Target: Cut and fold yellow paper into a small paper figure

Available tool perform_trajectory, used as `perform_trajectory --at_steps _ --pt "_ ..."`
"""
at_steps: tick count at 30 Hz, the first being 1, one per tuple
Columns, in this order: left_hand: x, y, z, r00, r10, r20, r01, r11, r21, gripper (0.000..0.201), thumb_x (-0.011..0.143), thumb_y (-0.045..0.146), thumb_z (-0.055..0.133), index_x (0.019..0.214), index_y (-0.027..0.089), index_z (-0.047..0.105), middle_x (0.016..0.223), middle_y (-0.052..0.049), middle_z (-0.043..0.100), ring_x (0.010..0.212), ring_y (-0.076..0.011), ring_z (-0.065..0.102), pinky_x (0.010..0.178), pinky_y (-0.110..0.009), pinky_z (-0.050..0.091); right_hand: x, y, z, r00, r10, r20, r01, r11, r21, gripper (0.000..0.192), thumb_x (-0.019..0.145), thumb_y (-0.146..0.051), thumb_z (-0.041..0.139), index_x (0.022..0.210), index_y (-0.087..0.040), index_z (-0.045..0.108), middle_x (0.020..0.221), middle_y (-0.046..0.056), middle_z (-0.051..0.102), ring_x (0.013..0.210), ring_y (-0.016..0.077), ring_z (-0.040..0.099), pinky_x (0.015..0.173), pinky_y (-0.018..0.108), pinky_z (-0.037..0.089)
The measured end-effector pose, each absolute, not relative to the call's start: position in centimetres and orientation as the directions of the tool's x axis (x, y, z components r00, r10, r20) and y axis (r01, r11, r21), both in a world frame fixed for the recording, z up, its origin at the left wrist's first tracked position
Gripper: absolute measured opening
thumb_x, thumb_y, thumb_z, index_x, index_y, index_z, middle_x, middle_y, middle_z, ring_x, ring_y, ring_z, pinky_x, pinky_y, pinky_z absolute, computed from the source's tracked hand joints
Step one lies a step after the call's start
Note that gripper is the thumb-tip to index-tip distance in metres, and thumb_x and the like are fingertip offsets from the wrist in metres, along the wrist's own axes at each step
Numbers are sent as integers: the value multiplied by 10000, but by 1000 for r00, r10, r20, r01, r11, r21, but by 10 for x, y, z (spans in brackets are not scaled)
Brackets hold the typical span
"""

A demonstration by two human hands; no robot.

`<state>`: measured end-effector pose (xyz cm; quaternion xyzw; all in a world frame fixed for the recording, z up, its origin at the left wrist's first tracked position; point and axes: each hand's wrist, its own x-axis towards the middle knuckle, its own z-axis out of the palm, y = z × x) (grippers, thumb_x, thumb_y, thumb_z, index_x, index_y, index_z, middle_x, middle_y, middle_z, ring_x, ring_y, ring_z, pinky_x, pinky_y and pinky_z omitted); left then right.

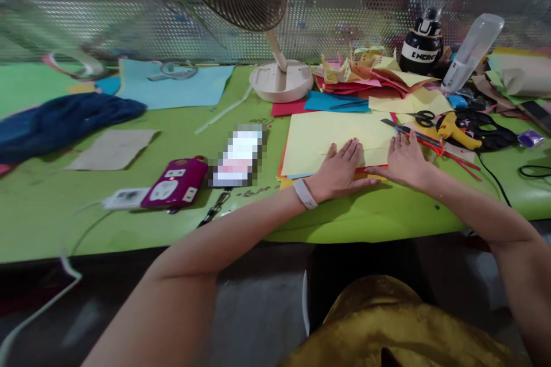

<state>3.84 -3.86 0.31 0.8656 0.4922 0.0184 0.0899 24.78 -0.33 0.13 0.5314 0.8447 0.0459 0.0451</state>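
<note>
A stack of coloured paper sheets, pale yellow on top with orange, blue and red edges below, lies on the green table in front of me. My left hand rests flat on the front part of the stack, fingers stretched out. At the stack's right side my right hand lies palm down with its fingers extended. Just beyond its fingertips is a dark, flat blade-like tool. Close by on the right are black-handled scissors and a yellow glue gun. What lies under my palms is hidden.
A white fan stands behind the stack. A blurred-out phone and a purple power strip with a white cable lie left. Coloured paper scraps, a black bottle and a clear bottle crowd the back right.
</note>
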Motion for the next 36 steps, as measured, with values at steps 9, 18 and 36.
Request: perform_trajectory --at_steps 9,18,36 --pt "38 -38 -6 528 849 -19 838 -518 170 1104 943 841 359 1668 25 194 1720 -296 190 1618 -415 209 1274 -661 167 231 1 -2 -751 657 -57 656 753 43 871 1046 -656 246 1651 -33 325 1707 228 317 1615 327 271 1322 579 128" --pt "33 -38 -7 537 844 13 834 -533 141 1069 945 843 349 1660 53 254 1710 -277 261 1609 -391 256 1282 -596 207 230 -1 5 -712 694 -104 695 718 32 939 1042 -694 197 1619 29 359 1674 271 353 1596 357 310 1310 588 177" --pt "-18 -24 18 488 853 185 860 -506 69 424 1076 380 390 1198 160 731 1315 -157 722 1203 -298 673 1053 -459 533 238 26 15 -821 549 158 565 821 86 286 1069 -191 504 1222 -111 732 1218 175 732 1120 275 639 929 416 520"
